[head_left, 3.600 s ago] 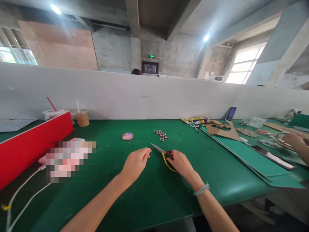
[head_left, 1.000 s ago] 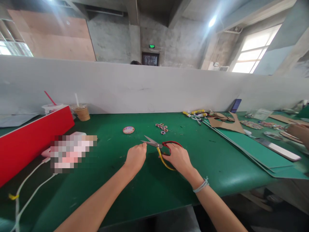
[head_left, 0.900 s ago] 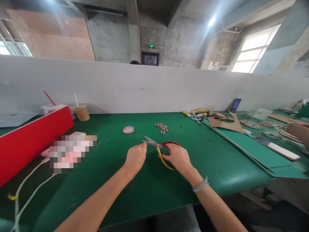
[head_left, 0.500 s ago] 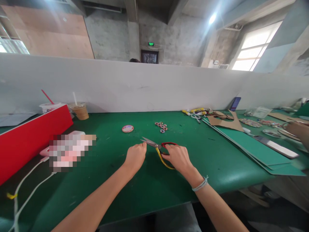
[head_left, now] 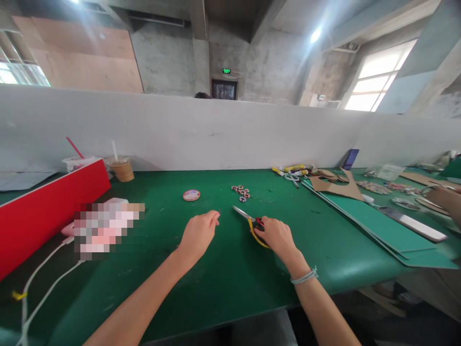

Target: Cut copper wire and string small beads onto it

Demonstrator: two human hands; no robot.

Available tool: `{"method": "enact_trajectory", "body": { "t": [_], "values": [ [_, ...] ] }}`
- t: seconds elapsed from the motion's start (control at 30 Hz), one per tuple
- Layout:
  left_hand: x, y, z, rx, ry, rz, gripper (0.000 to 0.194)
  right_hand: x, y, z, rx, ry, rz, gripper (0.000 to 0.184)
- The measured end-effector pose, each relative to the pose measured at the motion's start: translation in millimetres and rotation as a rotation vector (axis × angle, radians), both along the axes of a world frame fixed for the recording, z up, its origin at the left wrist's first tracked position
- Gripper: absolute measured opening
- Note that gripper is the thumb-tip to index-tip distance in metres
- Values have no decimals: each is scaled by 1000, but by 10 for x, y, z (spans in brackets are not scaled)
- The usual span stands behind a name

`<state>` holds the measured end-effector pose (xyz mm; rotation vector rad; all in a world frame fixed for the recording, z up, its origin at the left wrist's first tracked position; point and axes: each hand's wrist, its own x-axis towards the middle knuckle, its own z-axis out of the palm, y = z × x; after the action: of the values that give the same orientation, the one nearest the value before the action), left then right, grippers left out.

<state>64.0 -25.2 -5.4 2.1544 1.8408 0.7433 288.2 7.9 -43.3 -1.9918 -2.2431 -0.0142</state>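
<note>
Whereas blades stood parted earlier, the scissors, now closed, extend forward-left from the right-hand grip clasping the handles.

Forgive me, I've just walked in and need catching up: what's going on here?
A person's right hand holds scissors at a green table, blades seemingly closed. The left hand, apart from them, is pinched; anything in it is too small to identify. Beyond lie a round disc and a cluster of small patterned pieces.

Just one head cam here, sitting above the near edge of the green table, facing forward and down across it, pretty close, wide enough to catch the white partition beyond it.
</note>
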Motion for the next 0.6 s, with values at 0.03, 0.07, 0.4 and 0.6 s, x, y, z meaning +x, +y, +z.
{"method": "enact_trajectory", "body": {
  "t": [0.03, 0.07, 0.4, 0.6],
  "values": [
    [-1, -9, 25, -39, -193, -35, 32, 55, 21, -16, -11, 24, -21, 24],
    [3, -14, 42, -91, -376, -73, 33, 107, 39, -36, -11, 44, -32, 23],
    [86, 0, 84, -188, -844, -165, 34, 98, 46, 70, 362, 590, 193, 21],
    [215, -254, 225, 82, -350, -217, 26, -210, -368, 192, -48, 1021, 444, 20]
  ]
}}
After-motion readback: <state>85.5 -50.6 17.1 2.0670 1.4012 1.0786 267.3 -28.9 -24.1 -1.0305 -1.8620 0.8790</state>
